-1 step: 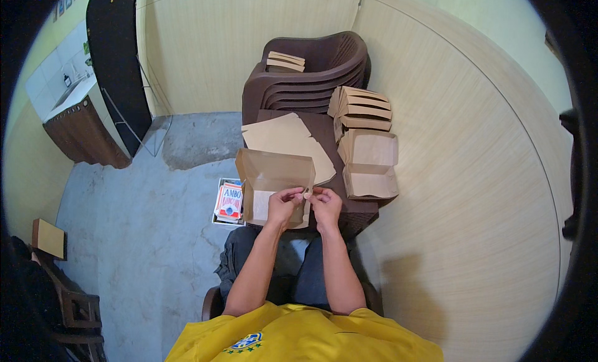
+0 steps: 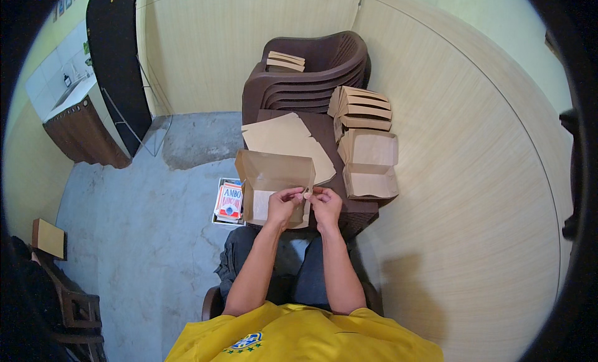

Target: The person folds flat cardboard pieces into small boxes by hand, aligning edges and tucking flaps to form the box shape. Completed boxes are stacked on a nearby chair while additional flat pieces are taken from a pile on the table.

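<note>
A brown cardboard box [image 2: 274, 169] stands with its lid raised at the near end of a dark brown table [image 2: 361, 206]. At its right side, my left hand [image 2: 285, 206] reaches over the box's inside, thumb and fingers pinched on the right wall near the hinge corner. My right hand [image 2: 326, 207] grips the same corner from outside, its fingertips almost meeting those of the left. The small flap between them is mostly covered by my fingers. Flat cardboard sheets [image 2: 286, 138] lie just beyond the box.
Nested open boxes [image 2: 372, 166] and more folded boxes [image 2: 364, 107] sit along the table's right side. Stacked brown chairs [image 2: 311, 82] stand behind, holding further boxes [image 2: 286, 61]. Left of the table is a white container [image 2: 238, 222] with a printed carton [image 2: 230, 200].
</note>
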A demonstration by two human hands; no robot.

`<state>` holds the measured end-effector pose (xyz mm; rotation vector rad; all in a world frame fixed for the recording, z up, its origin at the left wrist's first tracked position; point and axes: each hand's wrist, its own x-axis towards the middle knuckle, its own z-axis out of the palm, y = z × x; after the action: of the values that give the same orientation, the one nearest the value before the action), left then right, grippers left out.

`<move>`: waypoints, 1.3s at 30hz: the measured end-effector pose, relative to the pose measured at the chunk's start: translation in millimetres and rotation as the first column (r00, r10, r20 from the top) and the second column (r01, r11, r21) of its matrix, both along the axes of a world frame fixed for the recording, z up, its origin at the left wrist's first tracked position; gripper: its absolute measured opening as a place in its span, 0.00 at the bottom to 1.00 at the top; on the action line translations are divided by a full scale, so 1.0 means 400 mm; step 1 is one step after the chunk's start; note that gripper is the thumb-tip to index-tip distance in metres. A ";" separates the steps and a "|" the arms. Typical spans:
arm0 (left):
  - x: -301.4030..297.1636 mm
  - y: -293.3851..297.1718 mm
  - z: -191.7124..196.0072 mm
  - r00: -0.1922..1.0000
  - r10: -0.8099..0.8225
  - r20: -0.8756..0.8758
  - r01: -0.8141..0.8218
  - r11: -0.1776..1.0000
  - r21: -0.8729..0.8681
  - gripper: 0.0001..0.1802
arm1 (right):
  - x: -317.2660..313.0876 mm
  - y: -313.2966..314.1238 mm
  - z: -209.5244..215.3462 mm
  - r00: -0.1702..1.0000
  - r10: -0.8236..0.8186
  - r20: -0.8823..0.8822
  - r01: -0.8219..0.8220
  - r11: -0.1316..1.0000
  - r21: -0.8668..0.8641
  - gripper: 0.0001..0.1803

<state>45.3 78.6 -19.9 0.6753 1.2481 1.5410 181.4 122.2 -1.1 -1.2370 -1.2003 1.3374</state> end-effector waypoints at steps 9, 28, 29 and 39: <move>-0.010 0.015 0.018 0.998 -0.001 0.065 0.003 1.000 -0.028 0.17 | -0.012 0.010 0.017 1.000 -0.007 0.013 0.006 0.999 0.045 0.17; -0.033 0.016 0.049 0.986 -0.124 0.115 0.133 0.988 -0.076 0.16 | -0.007 0.011 0.014 0.998 0.014 -0.063 -0.011 0.999 0.044 0.16; -0.035 0.014 0.052 0.984 -0.137 0.110 0.146 0.986 -0.077 0.16 | -0.008 0.012 0.011 0.997 0.015 -0.073 -0.013 1.000 0.022 0.17; -0.032 0.032 0.000 0.982 -0.101 0.161 0.113 0.991 -0.068 0.09 | -0.014 0.032 -0.037 0.989 -0.062 -0.133 0.050 0.994 -0.096 0.10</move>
<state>32.5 91.3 -19.9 0.5510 1.1281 1.4224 175.9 135.1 -15.8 -1.2151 -1.0110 1.4254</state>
